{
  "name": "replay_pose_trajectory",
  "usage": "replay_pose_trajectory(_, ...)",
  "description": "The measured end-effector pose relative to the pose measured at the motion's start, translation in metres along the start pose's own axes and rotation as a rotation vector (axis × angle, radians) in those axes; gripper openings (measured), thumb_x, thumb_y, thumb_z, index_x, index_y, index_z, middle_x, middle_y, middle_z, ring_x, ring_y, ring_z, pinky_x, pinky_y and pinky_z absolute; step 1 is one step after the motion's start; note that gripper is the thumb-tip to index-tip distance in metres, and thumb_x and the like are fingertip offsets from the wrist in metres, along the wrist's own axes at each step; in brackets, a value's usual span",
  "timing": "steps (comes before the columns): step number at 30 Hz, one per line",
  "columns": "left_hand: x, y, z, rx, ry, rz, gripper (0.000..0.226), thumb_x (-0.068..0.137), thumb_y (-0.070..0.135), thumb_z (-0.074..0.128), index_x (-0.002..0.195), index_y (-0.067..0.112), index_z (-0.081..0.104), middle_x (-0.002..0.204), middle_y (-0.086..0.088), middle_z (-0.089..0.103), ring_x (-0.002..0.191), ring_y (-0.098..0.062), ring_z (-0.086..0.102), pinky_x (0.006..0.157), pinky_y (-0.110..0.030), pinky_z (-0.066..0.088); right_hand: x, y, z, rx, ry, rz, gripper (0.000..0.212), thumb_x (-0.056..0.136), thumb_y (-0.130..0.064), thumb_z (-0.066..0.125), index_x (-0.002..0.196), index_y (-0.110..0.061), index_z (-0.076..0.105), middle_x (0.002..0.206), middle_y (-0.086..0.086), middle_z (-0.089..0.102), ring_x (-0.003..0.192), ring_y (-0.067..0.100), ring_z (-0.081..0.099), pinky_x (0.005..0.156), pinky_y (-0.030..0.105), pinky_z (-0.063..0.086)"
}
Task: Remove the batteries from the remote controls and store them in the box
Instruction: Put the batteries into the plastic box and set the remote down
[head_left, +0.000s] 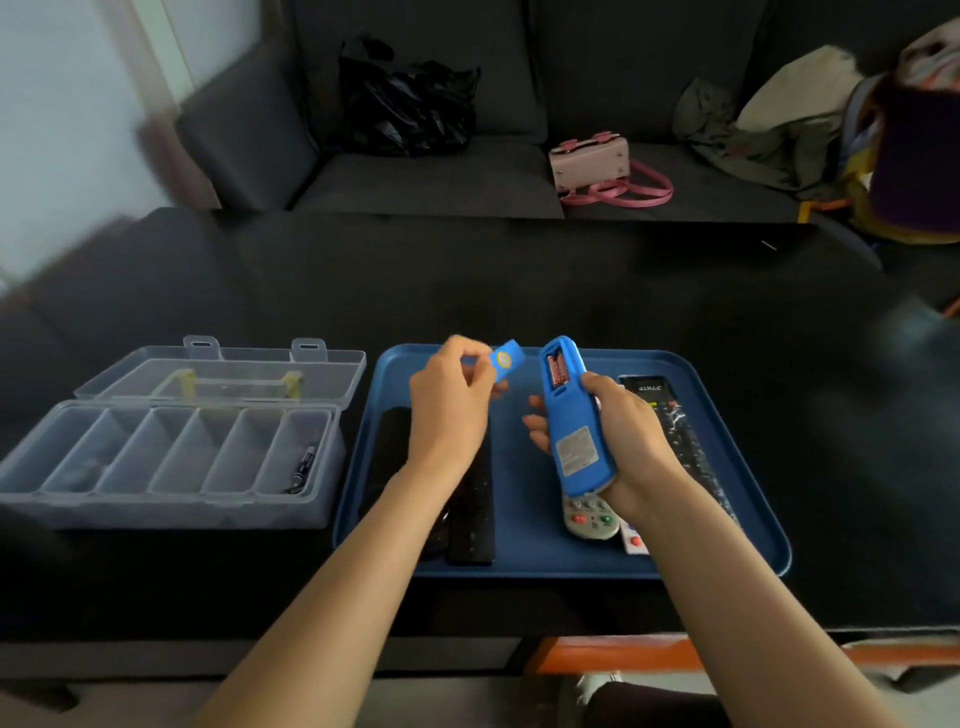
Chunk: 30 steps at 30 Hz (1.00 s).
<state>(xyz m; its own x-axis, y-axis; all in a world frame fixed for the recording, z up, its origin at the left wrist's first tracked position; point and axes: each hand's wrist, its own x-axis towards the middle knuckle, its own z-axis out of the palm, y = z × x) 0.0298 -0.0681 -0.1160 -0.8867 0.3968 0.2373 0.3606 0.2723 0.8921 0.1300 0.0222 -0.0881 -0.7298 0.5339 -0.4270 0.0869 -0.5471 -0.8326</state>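
No legible text; blurred marks on the black remote (670, 415) and blue remote's label (575, 451).

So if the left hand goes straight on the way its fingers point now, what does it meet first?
Probably the blue remote in the right hand: the left hand, pinching the battery cover, points right towards it. Depth is unclear, so it might pass.

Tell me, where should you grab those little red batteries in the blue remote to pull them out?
Probably from above, at the open back. The batteries lie side by side, sunk in the slot of the blue remote, so only their tops show. The right hand holds the remote face down; the left hand pinches the cover. Hook a fingertip under one end, then pinch it.
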Motion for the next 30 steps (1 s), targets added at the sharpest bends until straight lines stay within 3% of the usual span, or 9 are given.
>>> replay_pose_trajectory(3, -0.003, 0.009, -0.01, -0.17, -0.043, 0.037, 0.023, 0.094, 0.008, 0.046, 0.107, 0.014, 0.064, 0.076, 0.004, 0.066, 0.062, -0.002, 0.063, 0.046, -0.012, 0.042, 0.0, 0.004, 0.007, -0.011, -0.023, -0.013, 0.024, 0.101, -0.024, 0.036, 0.113, -0.01, 0.052, 0.097, 0.017, 0.066, 0.071, 0.023, 0.068, 0.071, 0.035, 0.056)
replay_pose_trajectory(7, -0.005, 0.01, -0.019, -0.282, -0.076, 0.003, 0.023, 0.094, 0.011, 0.047, 0.109, 0.009, 0.066, 0.078, 0.004, 0.067, 0.065, -0.002, 0.062, 0.057, -0.014, 0.048, -0.002, 0.008, 0.019, 0.03, -0.074, 0.005, 0.033, 0.101, -0.026, 0.036, 0.123, -0.007, 0.052, 0.107, 0.02, 0.067, 0.068, 0.021, 0.068, 0.064, 0.032, 0.057)
replay_pose_trajectory(11, -0.011, 0.011, -0.025, -0.337, -0.161, 0.012, 0.028, 0.091, 0.012, 0.055, 0.118, 0.01, 0.06, 0.085, 0.003, 0.067, 0.073, 0.001, 0.064, 0.062, -0.012, 0.049, -0.005, 0.008, 0.028, 0.082, -0.106, -0.024, 0.027, 0.101, -0.023, 0.036, 0.107, -0.01, 0.058, 0.081, 0.013, 0.069, 0.06, 0.017, 0.068, 0.059, 0.03, 0.058)
replay_pose_trajectory(13, -0.013, 0.011, -0.028, -0.26, -0.15, 0.076, 0.032, 0.091, 0.015, 0.056, 0.122, 0.012, 0.059, 0.086, 0.003, 0.067, 0.073, 0.001, 0.064, 0.062, -0.01, 0.049, -0.007, 0.008, 0.034, 0.079, -0.11, -0.026, 0.027, 0.101, -0.022, 0.036, 0.106, -0.009, 0.058, 0.078, 0.012, 0.069, 0.059, 0.017, 0.068, 0.057, 0.03, 0.058)
replay_pose_trajectory(17, -0.014, 0.003, -0.032, 0.102, 0.037, 0.287, 0.03, 0.089, 0.023, 0.057, 0.118, 0.015, 0.063, 0.096, 0.001, 0.054, 0.08, -0.001, 0.053, 0.072, -0.004, 0.039, -0.01, 0.014, 0.04, 0.08, -0.139, -0.005, 0.028, 0.1, -0.026, 0.038, 0.118, -0.013, 0.056, 0.108, 0.018, 0.068, 0.079, 0.024, 0.07, 0.066, 0.035, 0.059)
replay_pose_trajectory(21, -0.017, 0.0, -0.032, 0.113, 0.033, 0.372, 0.031, 0.089, 0.023, 0.056, 0.116, 0.008, 0.064, 0.121, -0.007, 0.06, 0.109, -0.015, 0.057, 0.091, -0.022, 0.045, -0.011, 0.016, 0.042, 0.071, -0.141, -0.035, 0.027, 0.1, -0.025, 0.04, 0.113, -0.011, 0.059, 0.096, 0.015, 0.068, 0.066, 0.019, 0.07, 0.057, 0.031, 0.059)
replay_pose_trajectory(27, -0.023, 0.006, -0.026, 0.136, 0.094, 0.35, 0.044, 0.089, 0.037, 0.051, 0.116, 0.006, 0.064, 0.113, -0.007, 0.067, 0.105, -0.018, 0.062, 0.091, -0.034, 0.05, -0.011, 0.019, 0.043, -0.01, -0.13, -0.095, 0.025, 0.1, -0.024, 0.04, 0.1, -0.011, 0.062, 0.061, 0.001, 0.067, 0.05, 0.009, 0.064, 0.044, 0.02, 0.05)
replay_pose_trajectory(30, -0.021, 0.002, -0.023, 0.231, 0.088, 0.392, 0.052, 0.087, 0.044, 0.041, 0.116, 0.008, 0.064, 0.114, -0.006, 0.066, 0.103, -0.021, 0.062, 0.088, -0.042, 0.051, -0.009, 0.021, 0.043, -0.033, -0.127, -0.114, 0.027, 0.1, -0.027, 0.041, 0.1, -0.014, 0.064, 0.068, 0.001, 0.066, 0.06, 0.011, 0.062, 0.051, 0.023, 0.051)
